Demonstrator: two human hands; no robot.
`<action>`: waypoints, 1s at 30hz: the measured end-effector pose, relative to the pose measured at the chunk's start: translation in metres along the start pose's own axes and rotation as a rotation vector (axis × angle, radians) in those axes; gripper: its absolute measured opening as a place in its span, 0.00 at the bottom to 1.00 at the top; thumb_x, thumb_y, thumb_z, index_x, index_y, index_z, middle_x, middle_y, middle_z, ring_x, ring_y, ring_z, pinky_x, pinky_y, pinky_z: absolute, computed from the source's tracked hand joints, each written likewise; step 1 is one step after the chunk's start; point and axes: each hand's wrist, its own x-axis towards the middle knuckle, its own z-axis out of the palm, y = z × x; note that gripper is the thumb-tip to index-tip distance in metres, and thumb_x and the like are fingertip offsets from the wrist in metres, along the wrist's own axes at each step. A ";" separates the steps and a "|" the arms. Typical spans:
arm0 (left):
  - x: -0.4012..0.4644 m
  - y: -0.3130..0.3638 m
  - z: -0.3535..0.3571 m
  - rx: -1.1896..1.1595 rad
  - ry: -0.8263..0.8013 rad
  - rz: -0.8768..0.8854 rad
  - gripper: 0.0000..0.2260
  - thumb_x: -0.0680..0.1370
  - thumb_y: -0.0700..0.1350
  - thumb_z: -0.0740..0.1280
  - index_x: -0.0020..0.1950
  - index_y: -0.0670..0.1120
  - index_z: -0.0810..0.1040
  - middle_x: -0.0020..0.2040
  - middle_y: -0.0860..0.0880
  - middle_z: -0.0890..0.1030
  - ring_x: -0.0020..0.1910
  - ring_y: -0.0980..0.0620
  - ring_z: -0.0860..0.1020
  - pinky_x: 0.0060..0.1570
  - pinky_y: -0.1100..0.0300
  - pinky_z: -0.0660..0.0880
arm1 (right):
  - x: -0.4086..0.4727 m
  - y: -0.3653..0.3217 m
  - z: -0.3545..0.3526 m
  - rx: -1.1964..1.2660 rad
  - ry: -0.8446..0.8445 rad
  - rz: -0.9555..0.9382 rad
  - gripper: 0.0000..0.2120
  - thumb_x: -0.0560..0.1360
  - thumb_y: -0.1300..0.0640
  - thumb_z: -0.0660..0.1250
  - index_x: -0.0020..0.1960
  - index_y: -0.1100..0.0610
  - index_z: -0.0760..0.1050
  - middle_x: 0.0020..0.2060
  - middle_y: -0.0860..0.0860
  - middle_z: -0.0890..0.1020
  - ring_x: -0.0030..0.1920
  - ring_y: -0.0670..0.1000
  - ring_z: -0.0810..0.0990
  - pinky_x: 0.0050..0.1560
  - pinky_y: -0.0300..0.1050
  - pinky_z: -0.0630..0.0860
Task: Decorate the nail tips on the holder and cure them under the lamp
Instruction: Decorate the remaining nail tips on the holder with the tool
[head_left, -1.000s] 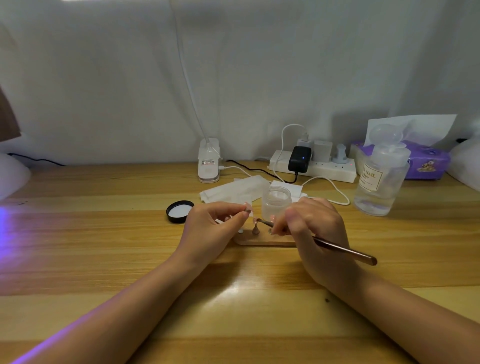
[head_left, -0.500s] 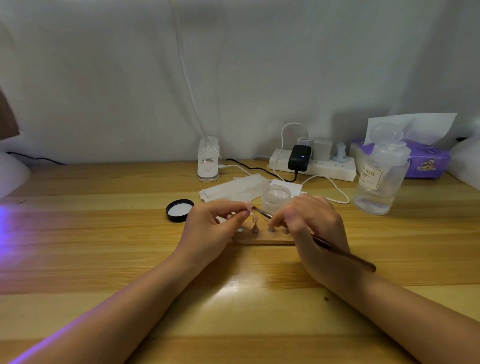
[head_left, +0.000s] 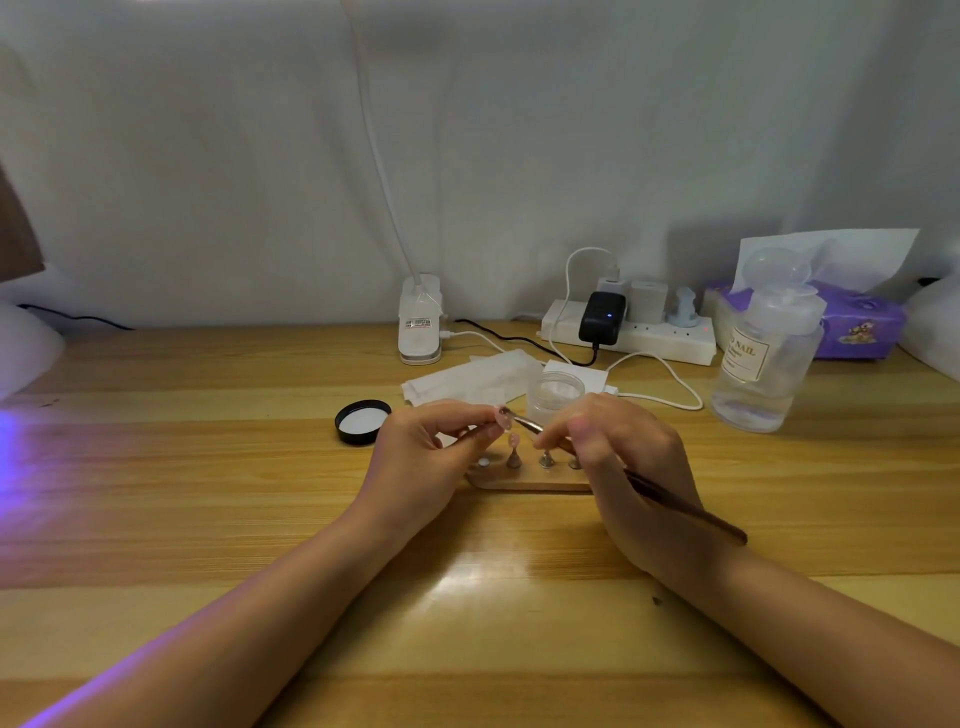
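Working close over the counter (head_left: 260, 519), both hands meet just above the wooden holder (head_left: 524, 480). Right hand (head_left: 623, 467) has a pen-style grip closed on a slim brush (head_left: 685, 512), handle trailing back to the right, tip reaching left. Left hand (head_left: 421, 457) pinches a small pink nail tip (head_left: 503, 419) on its stand between thumb and forefinger, lifted clear of the holder, and the brush tip sits right at that nail.

On the holder, one more pink tip (head_left: 514, 442) stands upright on its peg, with bare pegs beside it and a small round spot at the left end; I can't make out what that is.

Here's the risk: the work is tiny and both hands hover unsupported, so a twitch of the brush could smear product onto the left fingertips, or knock the upright tip just below. Too firm a pinch could pop the nail off its stand.

Just beyond, an open clear jar (head_left: 556, 397) sits close behind the right hand, an easy thing to tip with a knuckle. Its black lid (head_left: 362, 421) lies left, white wipes (head_left: 467, 379) behind. Farther back, a clip lamp base (head_left: 420, 325), a power strip (head_left: 634, 335) and a clear pump bottle (head_left: 766, 364). Purple glow washes the counter's far left edge.
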 end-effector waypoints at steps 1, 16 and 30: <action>0.000 0.000 0.000 0.002 -0.004 0.003 0.13 0.71 0.36 0.70 0.44 0.55 0.81 0.41 0.62 0.82 0.45 0.62 0.79 0.46 0.65 0.76 | 0.001 0.000 0.001 -0.009 -0.019 0.006 0.19 0.77 0.52 0.52 0.39 0.58 0.79 0.34 0.50 0.80 0.39 0.46 0.77 0.40 0.46 0.72; -0.001 -0.001 0.000 -0.033 -0.015 -0.007 0.11 0.71 0.36 0.70 0.43 0.52 0.83 0.42 0.56 0.84 0.44 0.57 0.80 0.41 0.63 0.76 | 0.001 0.002 0.002 0.000 -0.015 0.023 0.19 0.77 0.52 0.52 0.38 0.58 0.78 0.34 0.48 0.78 0.39 0.45 0.76 0.40 0.44 0.71; 0.000 0.000 0.000 -0.066 0.006 -0.031 0.11 0.71 0.35 0.70 0.43 0.52 0.83 0.41 0.56 0.84 0.45 0.56 0.80 0.42 0.62 0.77 | 0.001 0.000 0.000 0.016 -0.023 0.018 0.20 0.77 0.52 0.52 0.37 0.58 0.79 0.33 0.48 0.79 0.39 0.42 0.76 0.40 0.40 0.71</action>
